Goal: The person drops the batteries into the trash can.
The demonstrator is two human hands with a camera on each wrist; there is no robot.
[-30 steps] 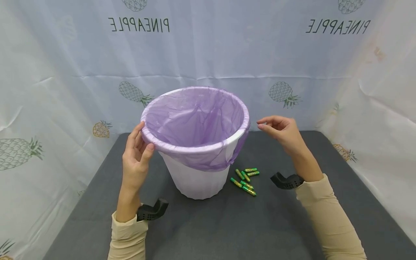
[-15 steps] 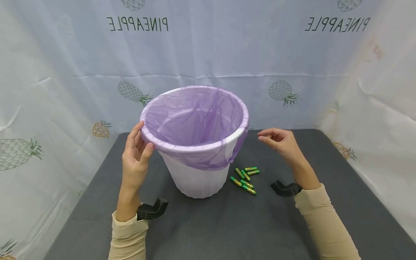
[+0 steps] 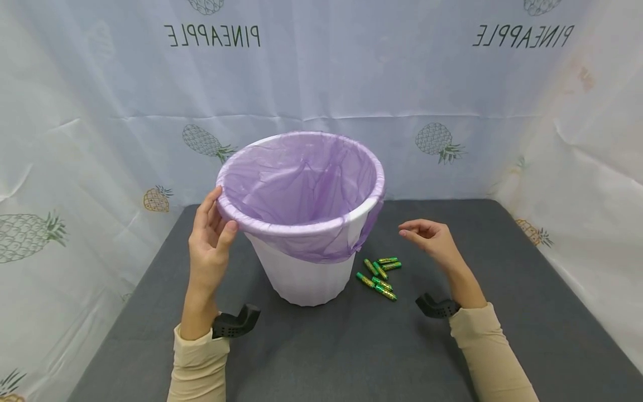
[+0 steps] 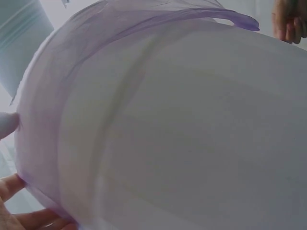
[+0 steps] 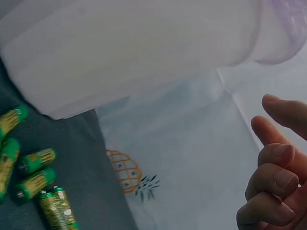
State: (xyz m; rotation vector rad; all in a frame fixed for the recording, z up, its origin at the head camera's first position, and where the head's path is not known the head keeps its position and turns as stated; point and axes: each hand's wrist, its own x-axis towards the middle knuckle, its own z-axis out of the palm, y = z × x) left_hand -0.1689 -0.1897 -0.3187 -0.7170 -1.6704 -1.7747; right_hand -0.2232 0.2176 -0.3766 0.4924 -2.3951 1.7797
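Observation:
A white trash bin, lined with a purple plastic bag folded over its rim, stands upright on the dark table. My left hand rests its spread fingertips and thumb against the left side of the bagged rim; the left wrist view shows the fingertips touching the bag from outside. My right hand hovers to the right of the bin, holding nothing, fingers loosely bent and thumb apart from the index finger. Below it and to its left lie several green-and-gold batteries beside the bin's base.
The dark grey table stretches in front of and around the bin. A pale curtain printed with pineapples hangs behind and along both sides. Each wrist carries a black camera mount.
My right hand has come down from beside the bin's rim toward the level of the batteries, still holding nothing. The left hand, the bin and the batteries stay where they were.

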